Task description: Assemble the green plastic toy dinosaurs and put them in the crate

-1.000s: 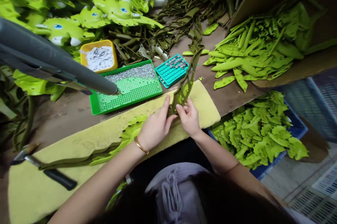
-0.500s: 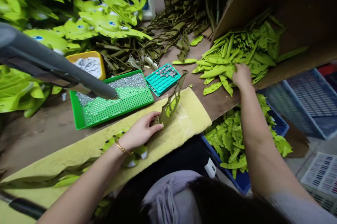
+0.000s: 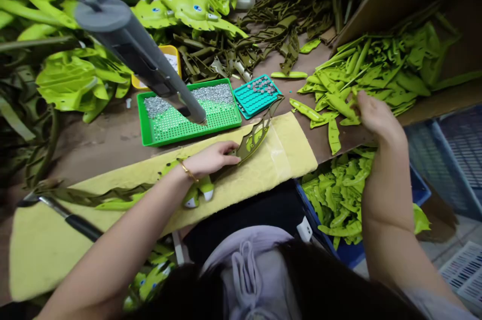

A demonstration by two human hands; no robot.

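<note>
My left hand (image 3: pixel 214 158) pinches the near end of a dark olive wing-shaped part (image 3: pixel 253 143) with lime pieces on it, over the yellow cloth (image 3: pixel 297 144). Lime body parts with white tips (image 3: pixel 199 192) lie on the cloth under my left wrist. At the right, my right hand (image 3: pixel 374 112) reaches into the pile of lime-green plastic pieces (image 3: pixel 399 66), its fingers closed around a piece whose shape is partly hidden. Several loose lime pieces (image 3: pixel 307 109) lie beside the pile.
A grey power screwdriver (image 3: pixel 150 59) hangs over the green screw tray (image 3: pixel 188 134), beside a teal tray (image 3: pixel 250 102). A black-handled tool (image 3: pixel 81 224) lies at the left. Below my right arm stands a blue crate (image 3: pixel 419 187) of lime parts.
The view has shifted left, so most things appear further right. Some lime pieces at the pile's near edge have been pulled out of place by my right hand. My left hand keeps its hold.
</note>
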